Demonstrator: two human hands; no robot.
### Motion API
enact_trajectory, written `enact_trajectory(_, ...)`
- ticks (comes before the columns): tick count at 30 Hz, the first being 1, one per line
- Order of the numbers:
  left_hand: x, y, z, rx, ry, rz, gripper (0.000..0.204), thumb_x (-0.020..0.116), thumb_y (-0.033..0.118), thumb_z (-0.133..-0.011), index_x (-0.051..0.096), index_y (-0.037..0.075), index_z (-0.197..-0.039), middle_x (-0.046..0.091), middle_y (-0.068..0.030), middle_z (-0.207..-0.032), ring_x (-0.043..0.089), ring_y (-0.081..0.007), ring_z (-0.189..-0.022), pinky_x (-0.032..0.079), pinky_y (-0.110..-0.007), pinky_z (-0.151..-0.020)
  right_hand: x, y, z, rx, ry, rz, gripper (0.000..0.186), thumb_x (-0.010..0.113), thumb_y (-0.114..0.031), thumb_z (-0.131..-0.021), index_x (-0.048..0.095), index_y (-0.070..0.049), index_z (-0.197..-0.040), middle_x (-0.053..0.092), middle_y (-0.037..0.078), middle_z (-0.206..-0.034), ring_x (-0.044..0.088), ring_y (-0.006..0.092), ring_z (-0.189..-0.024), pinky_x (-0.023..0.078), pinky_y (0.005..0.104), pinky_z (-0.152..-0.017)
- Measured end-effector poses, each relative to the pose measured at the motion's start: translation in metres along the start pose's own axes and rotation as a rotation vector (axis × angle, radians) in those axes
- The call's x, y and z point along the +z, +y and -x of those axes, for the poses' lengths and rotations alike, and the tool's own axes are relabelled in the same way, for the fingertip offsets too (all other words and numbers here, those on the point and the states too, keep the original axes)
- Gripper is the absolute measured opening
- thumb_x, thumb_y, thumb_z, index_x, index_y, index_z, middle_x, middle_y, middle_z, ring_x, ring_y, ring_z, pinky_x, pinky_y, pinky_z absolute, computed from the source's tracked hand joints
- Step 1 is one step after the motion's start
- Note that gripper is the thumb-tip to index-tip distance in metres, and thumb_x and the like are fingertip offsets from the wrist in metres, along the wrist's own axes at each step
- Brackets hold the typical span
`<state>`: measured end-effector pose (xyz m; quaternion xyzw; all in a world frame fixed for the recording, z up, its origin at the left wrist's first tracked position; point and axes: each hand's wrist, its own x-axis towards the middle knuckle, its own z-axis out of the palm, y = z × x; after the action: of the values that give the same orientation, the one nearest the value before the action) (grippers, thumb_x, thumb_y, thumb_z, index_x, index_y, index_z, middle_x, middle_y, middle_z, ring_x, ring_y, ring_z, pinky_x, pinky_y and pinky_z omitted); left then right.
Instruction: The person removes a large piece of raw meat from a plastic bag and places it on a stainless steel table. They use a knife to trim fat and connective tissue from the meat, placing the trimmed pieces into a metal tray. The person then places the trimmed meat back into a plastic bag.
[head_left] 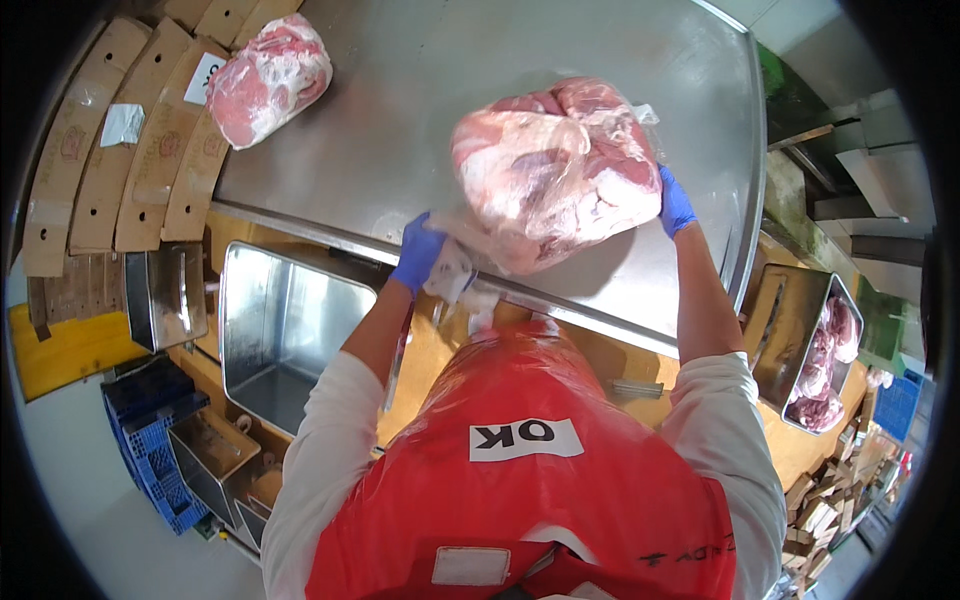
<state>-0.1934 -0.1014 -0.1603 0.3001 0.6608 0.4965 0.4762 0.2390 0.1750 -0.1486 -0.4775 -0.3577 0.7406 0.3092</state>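
Blue-gloved right hand (677, 203) on right side of large meat piece (556, 180), forearm reaching nearly straight forward; fingers partly hidden, can't tell if gripping. Left hand (418, 250) lower, left of meat, forearm slanting forward and inward, beside clear film (452, 277); finger closure unclear. Meat between both hands, over near edge of steel table (385, 130). Second meat piece (270, 82) far left, well apart.

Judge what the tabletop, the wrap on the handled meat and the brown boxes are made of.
Tabletop: probably stainless steel, satin, showing blurred grey reflections.
Wrap: likely clear plastic film, glossy, creased and see-through.
Boxes: apparently matt brown cardboard, with small dark holes.
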Motion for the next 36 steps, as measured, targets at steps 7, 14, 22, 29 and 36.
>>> enact_trajectory(7,0.041,0.009,-0.048,-0.234,0.011,0.812,0.026,0.06,0.021,-0.098,0.065,0.006,-0.119,0.069,-0.0067,-0.111,0.068,-0.0204,-0.095,0.058,-0.034,-0.082,0.004,0.02,-0.022,-0.007,-0.036,-0.268,0.053,0.054,-0.044,-0.105,0.057,-0.007,-0.143,0.067,0.009,-0.133,0.065,0.0243,-0.116,0.053,0.0378,-0.101)
enact_trajectory(14,-0.02,0.042,-0.039,-0.024,-0.011,-0.258,0.092,0.084,0.04,-0.083,0.038,-0.004,-0.15,0.055,-0.0224,-0.142,0.059,-0.0335,-0.127,0.051,-0.042,-0.103,0.003,0.035,-0.016,-0.063,-0.041,-0.324,0.055,0.055,-0.042,-0.105,0.054,-0.005,-0.146,0.064,0.01,-0.136,0.063,0.0233,-0.12,0.051,0.036,-0.104)
enact_trajectory(22,0.031,0.082,0.037,0.332,-0.157,-1.344,0.142,0.088,0.065,-0.059,0.014,0.005,-0.164,0.007,-0.0265,-0.169,0.007,-0.0486,-0.156,0.019,-0.076,-0.115,-0.023,0.058,-0.028,-0.063,-0.017,-0.273,0.058,0.059,-0.041,-0.104,0.054,-0.001,-0.145,0.066,0.01,-0.132,0.066,0.0237,-0.114,0.054,0.0367,-0.098)
enact_trajectory(29,0.049,0.029,-0.032,0.338,-0.032,-1.13,0.108,0.082,0.051,-0.072,0.031,0.011,-0.159,0.053,-0.0182,-0.14,0.049,-0.0379,-0.134,0.031,-0.064,-0.113,-0.018,0.048,-0.016,-0.031,0.027,-0.164,0.059,0.06,-0.043,-0.103,0.055,-0.001,-0.143,0.068,0.01,-0.127,0.068,0.0237,-0.11,0.056,0.0373,-0.095)
enact_trajectory(36,0.028,0.036,-0.051,0.221,-0.064,-0.982,0.062,0.077,0.036,-0.08,0.061,0.018,-0.136,0.065,-0.0165,-0.111,0.063,-0.0349,-0.111,0.049,-0.051,-0.099,-0.022,0.058,-0.019,-0.061,-0.076,-0.245,0.059,0.055,-0.045,-0.104,0.052,-0.004,-0.147,0.065,0.01,-0.134,0.065,0.0254,-0.118,0.053,0.039,-0.102)
